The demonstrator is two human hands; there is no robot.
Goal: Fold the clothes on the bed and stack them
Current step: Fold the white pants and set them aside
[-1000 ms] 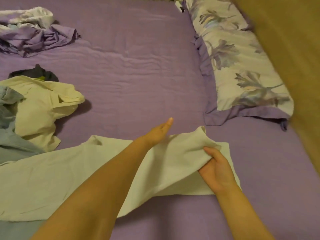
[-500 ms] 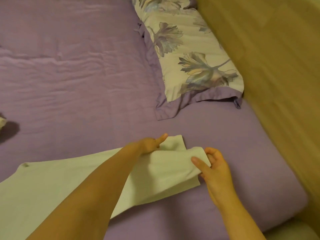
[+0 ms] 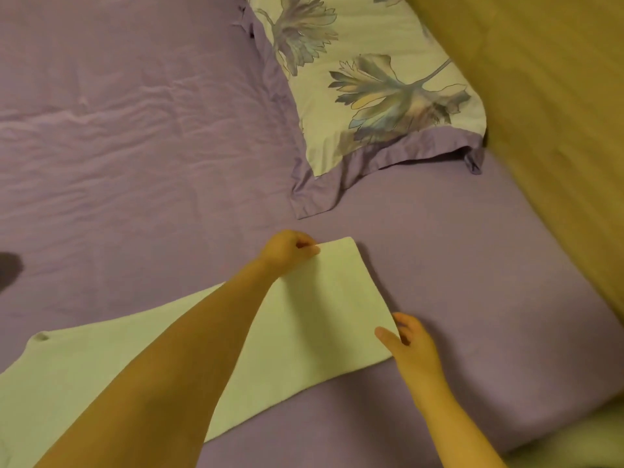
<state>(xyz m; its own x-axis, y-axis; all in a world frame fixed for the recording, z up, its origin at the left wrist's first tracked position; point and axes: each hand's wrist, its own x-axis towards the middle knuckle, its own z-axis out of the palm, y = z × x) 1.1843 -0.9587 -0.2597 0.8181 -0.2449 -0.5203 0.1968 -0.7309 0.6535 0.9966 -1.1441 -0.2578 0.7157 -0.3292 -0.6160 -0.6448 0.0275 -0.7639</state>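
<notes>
A pale cream garment (image 3: pixel 314 319) lies flat on the purple bed sheet (image 3: pixel 135 163), running from the lower left toward the middle. Its right end forms a straight edge. My left hand (image 3: pixel 287 249) pinches the far corner of that edge, fingers closed on the cloth. My right hand (image 3: pixel 407 342) grips the near corner, thumb on top of the fabric. My left forearm lies across the garment and hides part of it.
A floral pillow with a purple border (image 3: pixel 371 82) rests at the upper right. A yellowish wall (image 3: pixel 547 113) runs along the bed's right side. The bed's near right edge (image 3: pixel 553 430) shows at the lower right. A dark shadow (image 3: pixel 8 266) sits at the far left.
The garment's bunched right end has been spread flat with a straight edge. My left hand closed on the far corner and my right hand moved to the near one. The view swung right.
</notes>
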